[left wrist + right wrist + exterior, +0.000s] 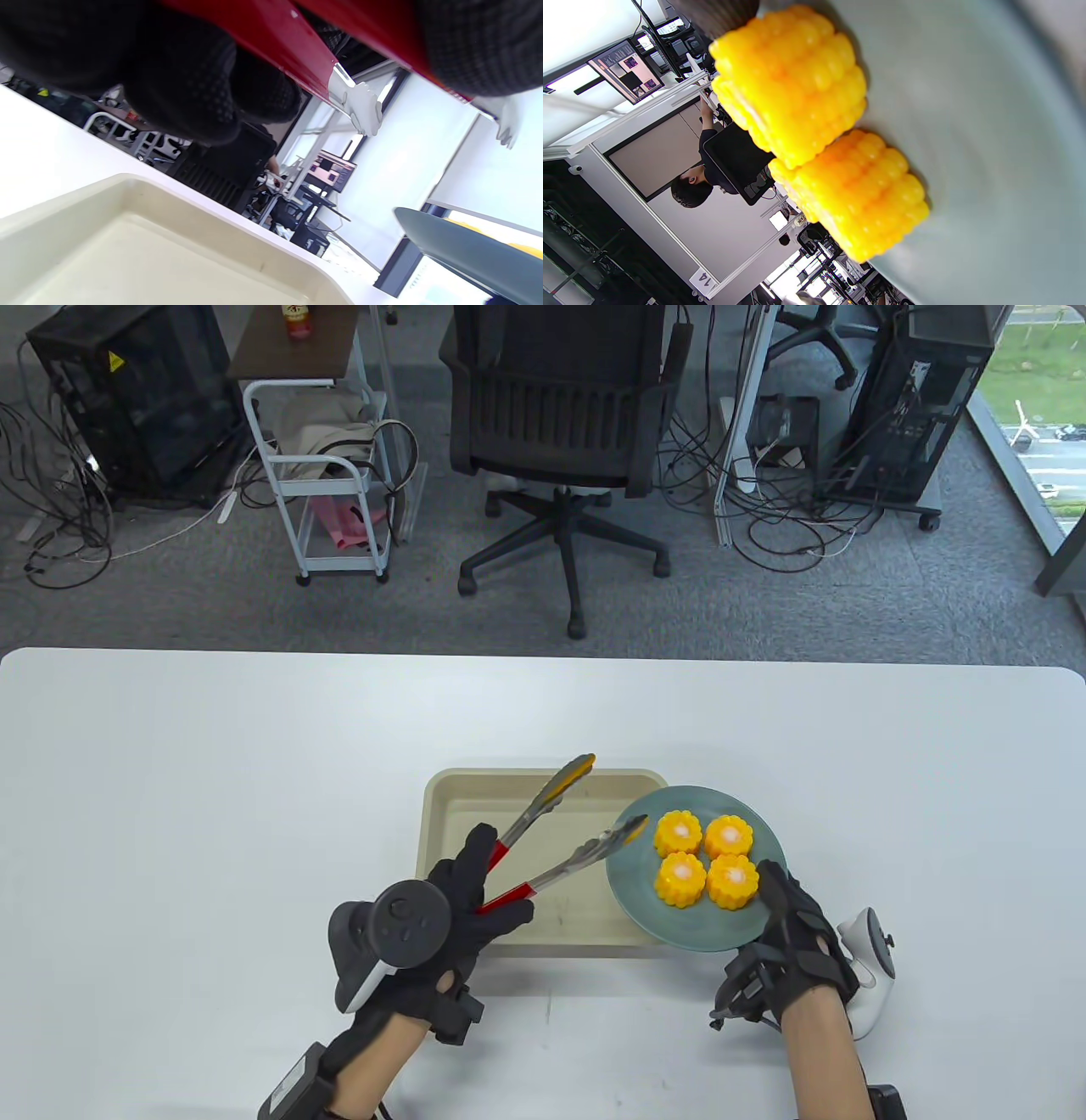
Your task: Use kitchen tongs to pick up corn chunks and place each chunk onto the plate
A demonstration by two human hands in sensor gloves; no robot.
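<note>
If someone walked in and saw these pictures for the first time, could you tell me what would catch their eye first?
Most likely the four bright yellow corn chunks clustered on the blue-green plate, which overlaps the right side of an empty beige tray. Next, the red-handled tongs gripped by the left hand, spread open over the tray with one tip at the plate's edge. The right hand grips the plate's near rim.

Tongs (556,836) — bare polished metal arms, glossy red sleeves at the grip, yellow tips. Tray (450,814), centre frame: matt cream plastic, smooth. Plate (679,929): smooth grey-green, faint sheen. Corn chunks (706,857) — glossy, moulded-looking yellow kernels. Both gloves (793,933): black knitted cloth, dotted texture. Table (212,780): smooth matt white.
</note>
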